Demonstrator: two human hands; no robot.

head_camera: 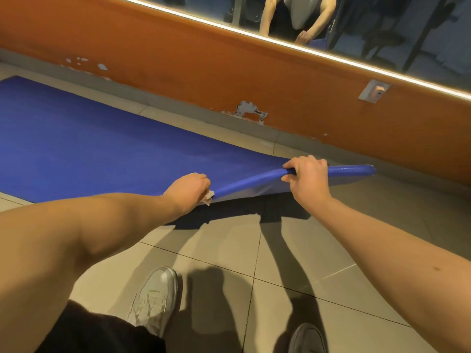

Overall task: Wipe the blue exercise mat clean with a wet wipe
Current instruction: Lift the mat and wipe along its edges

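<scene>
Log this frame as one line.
mat: near end curled, lifted; rest flat on floor | left hand: holds wet wipe at mat edge | right hand: grips curled edge

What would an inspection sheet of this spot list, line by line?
Surface: tiled floor, beige with dark grout lines and arm shadows.
Job's things: blue mat lies on the floor, its near end curled and lifted; crumpled wet wipe at that end.
Clutter: nothing seen.
Grips: left hand holds the wipe at the mat's corner; right hand grips the curled edge.
Cables: nothing seen.
Surroundings: orange wall with peeling paint, wall socket, mirror above, white shoe below.
</scene>
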